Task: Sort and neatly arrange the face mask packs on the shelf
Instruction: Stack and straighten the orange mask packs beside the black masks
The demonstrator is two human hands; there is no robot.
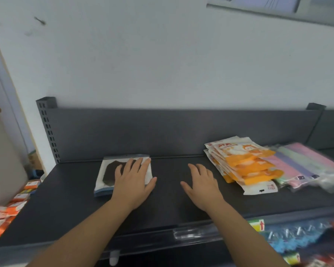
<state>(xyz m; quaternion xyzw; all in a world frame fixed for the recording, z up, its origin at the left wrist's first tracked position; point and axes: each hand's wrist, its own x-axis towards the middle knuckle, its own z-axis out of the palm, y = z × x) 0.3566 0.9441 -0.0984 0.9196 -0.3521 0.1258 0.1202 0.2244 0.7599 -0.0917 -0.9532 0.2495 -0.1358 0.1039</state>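
The left hand (132, 182) lies flat, fingers spread, on the white-and-black mask pack (112, 173) at the dark shelf's (66, 209) far left. The right hand (202, 186) hovers open. Square it against the back panel before fetching the orange packs (247, 164) at the right.

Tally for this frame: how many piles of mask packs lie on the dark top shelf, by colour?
White-and-blue pack pile showing a black mask, under the left hand: 1
Orange-and-white pouch pile: 1
Clear pastel pink, purple and green pack pile: 1
Total: 3 piles
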